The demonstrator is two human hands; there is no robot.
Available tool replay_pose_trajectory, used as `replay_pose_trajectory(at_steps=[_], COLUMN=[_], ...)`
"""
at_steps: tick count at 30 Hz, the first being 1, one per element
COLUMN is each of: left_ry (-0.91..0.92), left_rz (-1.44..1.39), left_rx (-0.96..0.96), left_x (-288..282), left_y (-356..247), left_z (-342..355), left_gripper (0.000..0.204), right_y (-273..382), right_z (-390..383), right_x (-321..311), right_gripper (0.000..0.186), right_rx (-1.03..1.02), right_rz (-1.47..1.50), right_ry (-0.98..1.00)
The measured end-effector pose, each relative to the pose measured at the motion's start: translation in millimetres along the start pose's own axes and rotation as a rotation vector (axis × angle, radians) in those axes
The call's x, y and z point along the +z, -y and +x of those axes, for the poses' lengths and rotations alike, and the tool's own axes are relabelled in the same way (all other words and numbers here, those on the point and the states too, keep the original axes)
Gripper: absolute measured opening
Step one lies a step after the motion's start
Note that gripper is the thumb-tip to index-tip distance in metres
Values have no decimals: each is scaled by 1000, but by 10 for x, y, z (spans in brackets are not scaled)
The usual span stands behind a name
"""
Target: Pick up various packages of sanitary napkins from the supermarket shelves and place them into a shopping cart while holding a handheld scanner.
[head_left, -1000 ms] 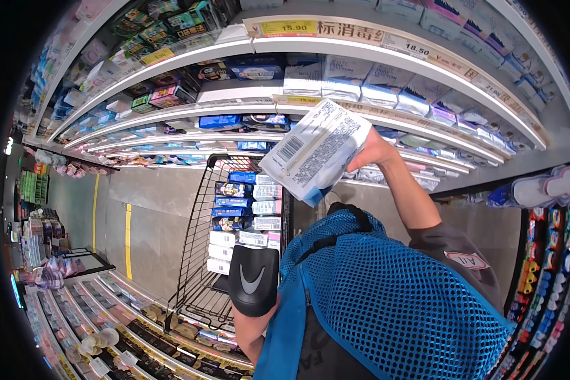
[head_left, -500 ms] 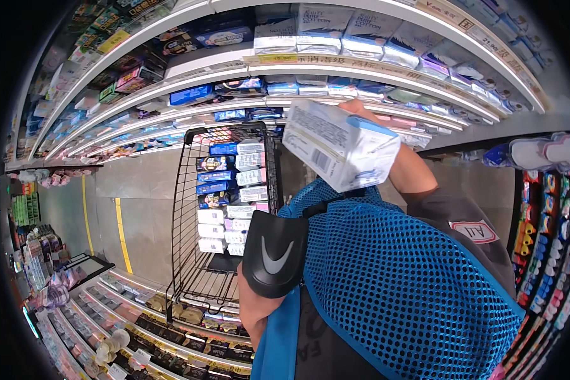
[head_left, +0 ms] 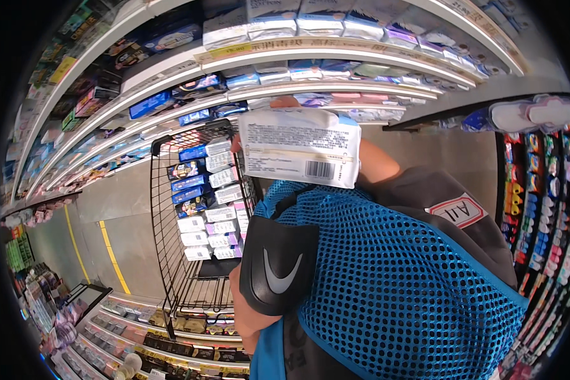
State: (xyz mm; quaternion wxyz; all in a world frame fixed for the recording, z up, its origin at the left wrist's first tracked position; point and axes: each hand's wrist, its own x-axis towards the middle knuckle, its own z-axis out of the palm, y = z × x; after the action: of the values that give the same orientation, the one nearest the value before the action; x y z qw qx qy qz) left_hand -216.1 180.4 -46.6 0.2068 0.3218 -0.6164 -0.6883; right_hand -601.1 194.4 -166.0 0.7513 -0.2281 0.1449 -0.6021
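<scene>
My right hand (head_left: 285, 102) grips a white plastic pack of sanitary pads (head_left: 291, 145) from behind. Its printed face with a barcode is turned up toward me. Only a few knuckles show over the pack's top edge and a bit of finger at its left edge; the pack hides the rest. My left forearm (head_left: 246, 316) shows below a black pad on my bag strap (head_left: 278, 269), and that hand's fingers are hidden. Left of the pack stands a black wire shopping cart (head_left: 161, 253), holding several blue packs (head_left: 187, 183) and white packs (head_left: 196, 238) in rows.
Shelves (head_left: 361, 50) of packaged goods curve across the far side. More shelving (head_left: 190, 361) lies at the near left. A rack of colourful goods (head_left: 532, 202) stands on the right, below hanging pad-shaped displays (head_left: 529, 116). Grey floor (head_left: 133, 190) with yellow lines runs left of the cart.
The pack has moved left and turned so its barcode side lies flatter toward me. My right hand has gone left with it. The cart and shelves appear shifted left in view.
</scene>
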Motion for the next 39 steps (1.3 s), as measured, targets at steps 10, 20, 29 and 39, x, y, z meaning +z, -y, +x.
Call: replay_pose_trajectory(at_steps=[10,20,29,39], left_ry=[135,-443,-844,-1086], left_rz=[75,90,-149,-275], left_rx=[10,-119,-298,-377], left_x=[-234,-172,-206,-163], left_y=[-27,-117,266,325], left_z=[69,-219,-941,-1232], left_gripper=[52,27,19,26], right_y=[-157,-662,-1082,-2064], right_z=[-144,903,1490,2434], right_x=[161,479,322,709], right_gripper=[64,57,62,71], right_rx=[-156,7,469,799], right_rz=[198,420,-104,-1161], right_ry=[-181,-169,-190,-273])
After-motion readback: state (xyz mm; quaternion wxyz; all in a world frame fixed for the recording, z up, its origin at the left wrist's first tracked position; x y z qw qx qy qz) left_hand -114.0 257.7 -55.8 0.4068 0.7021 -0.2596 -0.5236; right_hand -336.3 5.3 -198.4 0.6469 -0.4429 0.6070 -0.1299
